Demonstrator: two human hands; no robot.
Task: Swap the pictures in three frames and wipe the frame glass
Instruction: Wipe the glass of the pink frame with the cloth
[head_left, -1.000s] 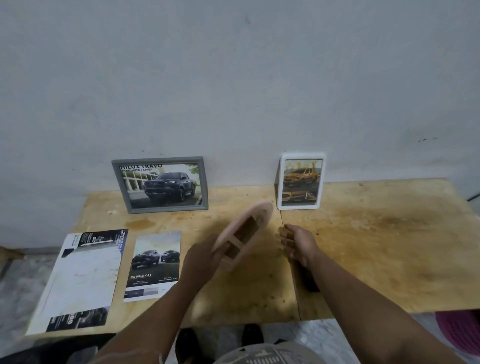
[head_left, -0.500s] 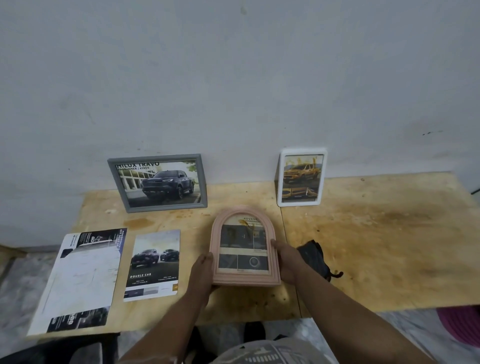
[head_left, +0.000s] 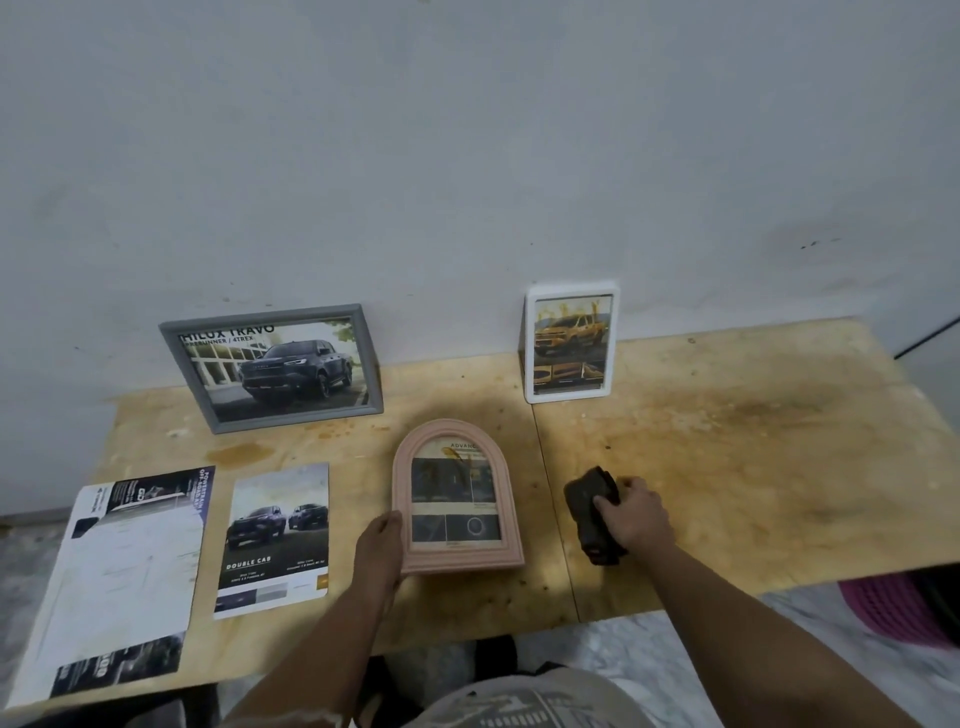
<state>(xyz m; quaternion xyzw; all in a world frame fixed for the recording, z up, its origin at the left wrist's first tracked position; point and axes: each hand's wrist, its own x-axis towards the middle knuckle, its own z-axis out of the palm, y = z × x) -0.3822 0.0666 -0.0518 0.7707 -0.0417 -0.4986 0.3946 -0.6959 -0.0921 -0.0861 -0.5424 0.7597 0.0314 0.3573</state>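
Observation:
A pink arched frame (head_left: 453, 556) lies face up near the front of the wooden table (head_left: 727, 467), a picture showing behind its glass. My left hand (head_left: 380, 545) holds its lower left edge. To its right my right hand (head_left: 631, 517) grips a dark cloth (head_left: 589, 512) lying on the table. A grey frame (head_left: 272, 366) with a dark pickup picture leans on the wall at the back left. A white frame (head_left: 570, 342) with a yellow pickup picture stands at the back centre.
Two loose printed sheets lie at the front left: a car brochure page (head_left: 275, 540) and a larger white and black sheet (head_left: 119, 571). A pink round object (head_left: 893, 608) sits on the floor past the table's right front edge.
The pink frame was turned from tilted in the air to face up and laid on the table. My right hand left the frame and moved right onto the dark cloth.

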